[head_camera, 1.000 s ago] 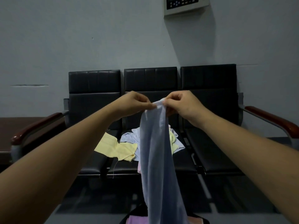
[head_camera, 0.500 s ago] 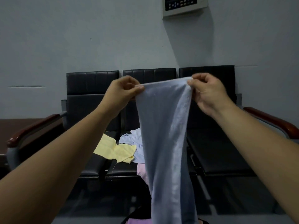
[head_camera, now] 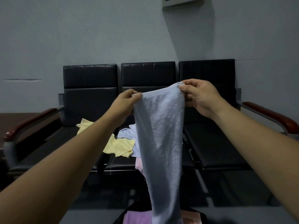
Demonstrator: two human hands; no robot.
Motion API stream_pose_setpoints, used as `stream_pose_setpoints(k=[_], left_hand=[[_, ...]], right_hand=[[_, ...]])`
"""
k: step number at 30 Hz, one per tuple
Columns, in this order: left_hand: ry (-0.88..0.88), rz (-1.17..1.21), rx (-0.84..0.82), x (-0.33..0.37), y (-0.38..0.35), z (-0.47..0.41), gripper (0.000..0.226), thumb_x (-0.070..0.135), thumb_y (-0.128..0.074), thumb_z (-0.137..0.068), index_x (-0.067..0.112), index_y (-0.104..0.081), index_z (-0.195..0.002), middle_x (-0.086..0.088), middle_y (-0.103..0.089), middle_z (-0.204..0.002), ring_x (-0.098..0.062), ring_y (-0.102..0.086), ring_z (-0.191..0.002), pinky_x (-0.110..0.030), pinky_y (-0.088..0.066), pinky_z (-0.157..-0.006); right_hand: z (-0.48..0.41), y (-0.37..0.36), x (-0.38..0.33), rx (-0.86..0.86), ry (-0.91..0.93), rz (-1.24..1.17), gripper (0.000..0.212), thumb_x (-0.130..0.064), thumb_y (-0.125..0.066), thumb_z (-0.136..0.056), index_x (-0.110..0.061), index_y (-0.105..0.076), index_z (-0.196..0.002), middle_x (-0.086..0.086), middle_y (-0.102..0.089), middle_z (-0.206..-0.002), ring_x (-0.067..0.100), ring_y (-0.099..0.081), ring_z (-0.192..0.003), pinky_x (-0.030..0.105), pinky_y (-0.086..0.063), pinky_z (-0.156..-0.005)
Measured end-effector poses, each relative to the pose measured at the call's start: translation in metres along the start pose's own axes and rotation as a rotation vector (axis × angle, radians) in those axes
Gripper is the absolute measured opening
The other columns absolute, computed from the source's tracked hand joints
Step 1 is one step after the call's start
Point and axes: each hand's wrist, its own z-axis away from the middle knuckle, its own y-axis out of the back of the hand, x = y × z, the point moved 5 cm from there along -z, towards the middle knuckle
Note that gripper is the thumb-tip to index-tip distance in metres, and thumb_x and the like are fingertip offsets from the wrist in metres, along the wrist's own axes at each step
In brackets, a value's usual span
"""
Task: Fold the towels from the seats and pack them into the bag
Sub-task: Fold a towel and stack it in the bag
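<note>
A light blue towel (head_camera: 160, 143) hangs lengthwise in front of me. My left hand (head_camera: 125, 102) pinches its upper left corner and my right hand (head_camera: 199, 96) pinches its upper right corner, the top edge stretched between them. The towel's lower end drops over the open black bag (head_camera: 129, 212) at the bottom, where a purple towel (head_camera: 137, 217) lies inside. On the black seats (head_camera: 215, 147) behind lie a yellow towel (head_camera: 118, 146), a pale blue towel (head_camera: 127, 133) and a pink one (head_camera: 139, 165), partly hidden by the hanging towel.
The three-seat black bench has wooden armrests, a left armrest (head_camera: 29, 125) and a right armrest (head_camera: 271, 117). A grey wall stands behind it with a white panel (head_camera: 182, 1) high up. A dark brown table (head_camera: 9, 117) sits at far left.
My hands started together at one bunched corner, then moved apart, spreading the towel's top edge. Since half a second ago both hands have dropped lower in view.
</note>
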Motion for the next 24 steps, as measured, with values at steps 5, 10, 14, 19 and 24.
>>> stream_pose_setpoints(k=[5,10,14,19,24], left_hand=[[0.037,0.146,-0.365,-0.042,-0.025,0.021,0.042,0.025,-0.083,-0.077,0.013,-0.065,-0.114,0.005,-0.074,-0.099,-0.010,-0.069,-0.093,-0.027,-0.055,-0.083],[0.265,0.203,-0.545,-0.099,-0.073,0.045,0.068,0.030,-0.080,-0.080,0.010,-0.050,-0.138,-0.006,-0.065,-0.132,-0.012,-0.062,-0.122,-0.026,-0.048,-0.096],[0.377,0.408,-0.554,-0.111,-0.097,0.049,0.072,0.040,-0.080,-0.073,0.004,-0.051,-0.129,-0.005,-0.068,-0.119,-0.020,-0.063,-0.113,-0.034,-0.046,-0.100],[0.392,0.236,-0.640,-0.115,-0.103,0.056,0.029,0.025,-0.081,-0.083,0.005,-0.066,-0.097,0.004,-0.052,-0.075,-0.010,-0.041,-0.071,-0.022,-0.035,-0.069],[0.455,0.463,-0.630,-0.123,-0.097,0.062,0.013,0.004,-0.066,-0.089,0.009,-0.078,-0.091,-0.010,-0.074,-0.103,-0.022,-0.067,-0.103,-0.035,-0.048,-0.101]], right_hand=[[-0.007,-0.012,-0.007,0.027,-0.048,-0.247,0.009,-0.010,-0.068,-0.094,-0.008,-0.071,-0.102,0.007,-0.072,-0.090,0.018,-0.069,-0.079,0.032,-0.059,-0.067],[-0.014,-0.022,-0.001,-0.058,-0.099,-0.267,0.015,-0.012,-0.068,-0.093,-0.009,-0.071,-0.108,0.004,-0.072,-0.090,0.014,-0.071,-0.080,0.029,-0.057,-0.065],[-0.010,-0.022,0.012,-0.130,-0.138,-0.245,0.025,-0.014,-0.067,-0.094,-0.006,-0.068,-0.118,0.003,-0.071,-0.091,0.013,-0.070,-0.079,0.028,-0.058,-0.066],[-0.008,-0.006,0.029,-0.063,-0.189,-0.227,0.018,-0.013,-0.067,-0.093,-0.008,-0.069,-0.111,0.003,-0.072,-0.091,0.013,-0.070,-0.079,0.027,-0.058,-0.065],[-0.008,0.011,0.047,0.035,-0.249,-0.205,0.018,-0.010,-0.069,-0.092,-0.007,-0.070,-0.110,0.005,-0.073,-0.091,0.015,-0.071,-0.080,0.029,-0.060,-0.067]])
